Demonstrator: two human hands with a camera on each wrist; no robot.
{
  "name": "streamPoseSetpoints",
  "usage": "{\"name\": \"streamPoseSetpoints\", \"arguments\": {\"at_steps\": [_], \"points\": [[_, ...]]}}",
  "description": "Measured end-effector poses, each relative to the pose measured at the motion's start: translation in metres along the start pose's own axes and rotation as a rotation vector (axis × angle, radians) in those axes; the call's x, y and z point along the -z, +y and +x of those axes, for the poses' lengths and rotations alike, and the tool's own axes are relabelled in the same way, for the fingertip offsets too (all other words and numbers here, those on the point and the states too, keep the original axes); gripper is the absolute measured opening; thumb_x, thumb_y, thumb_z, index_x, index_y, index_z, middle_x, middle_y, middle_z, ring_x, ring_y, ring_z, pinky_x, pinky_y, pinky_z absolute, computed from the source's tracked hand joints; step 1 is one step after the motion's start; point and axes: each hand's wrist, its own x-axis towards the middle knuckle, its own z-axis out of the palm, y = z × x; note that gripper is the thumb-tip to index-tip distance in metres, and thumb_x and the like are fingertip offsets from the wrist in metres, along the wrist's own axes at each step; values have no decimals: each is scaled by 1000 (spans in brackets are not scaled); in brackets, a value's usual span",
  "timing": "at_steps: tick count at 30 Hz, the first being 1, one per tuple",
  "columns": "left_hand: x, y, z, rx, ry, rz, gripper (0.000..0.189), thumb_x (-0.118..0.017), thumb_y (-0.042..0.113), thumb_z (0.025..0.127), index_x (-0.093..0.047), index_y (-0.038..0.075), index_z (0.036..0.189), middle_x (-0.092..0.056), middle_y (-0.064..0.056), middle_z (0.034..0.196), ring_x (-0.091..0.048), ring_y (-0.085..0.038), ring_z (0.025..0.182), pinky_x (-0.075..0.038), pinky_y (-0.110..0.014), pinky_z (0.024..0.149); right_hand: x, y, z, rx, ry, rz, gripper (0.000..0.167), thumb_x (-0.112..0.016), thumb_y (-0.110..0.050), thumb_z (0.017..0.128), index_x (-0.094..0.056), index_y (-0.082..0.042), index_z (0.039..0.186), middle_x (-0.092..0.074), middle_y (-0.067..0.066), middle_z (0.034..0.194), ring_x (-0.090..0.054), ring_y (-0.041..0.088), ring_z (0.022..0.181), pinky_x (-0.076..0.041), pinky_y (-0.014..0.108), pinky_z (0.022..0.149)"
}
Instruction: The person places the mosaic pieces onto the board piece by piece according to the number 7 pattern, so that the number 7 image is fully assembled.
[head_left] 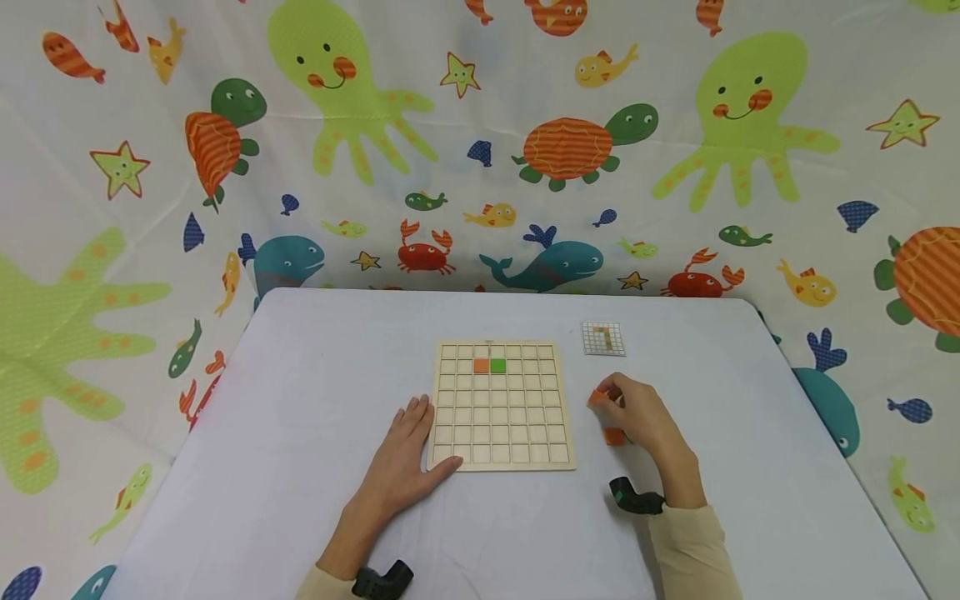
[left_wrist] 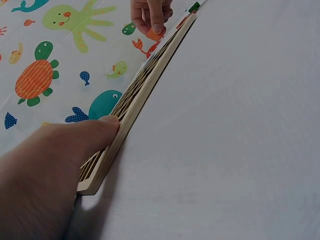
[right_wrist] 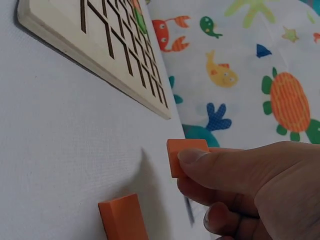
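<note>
Fingers of the right hand curled in, thumb and index pinching an orange block; held right of centre in the head view, apparently off the worktop. Second orange block lies just below that hand; a green block pokes in at the top of the left wrist view. Left hand flat-ish, four fingers straight along the left edge of the grid board, frame centre, thumb spread onto its lower rim. Orange square and green square side by side in second row. Pattern card upper right of board.
</note>
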Motion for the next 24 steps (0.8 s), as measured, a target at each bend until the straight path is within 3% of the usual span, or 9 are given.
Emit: {"name": "streamPoseSetpoints", "arguments": {"at_steps": [7, 15, 24], "points": [[1, 0, 0, 5, -7, -3, 97, -69, 58, 85, -37, -5, 151, -33, -18, 162, -28, -33, 153, -26, -50, 125, 1, -9, 7, 28, 35, -8, 20, -68, -17, 95, -64, -5, 112, -67, 7, 91, -56, 19, 79, -50, 26, 66], [-1, 0, 0, -6, 12, 0, 96, -70, 57, 84, -40, -5, 150, -36, -19, 161, -30, -33, 152, -27, -49, 124, -2, -19, 15, 36, 47, -13, 23, -70, -18, 95, -64, -5, 113, -67, 7, 93, -55, 19, 82, -50, 26, 70], [0, 0, 0, -13, 13, -19, 97, -70, 58, 83, -39, -5, 151, -35, -19, 161, -30, -33, 152, -26, -48, 125, -4, -26, 23, 72, 63, 2, 22, -68, -18, 96, -66, -5, 113, -65, 7, 89, -55, 19, 79, -49, 26, 65]]}}
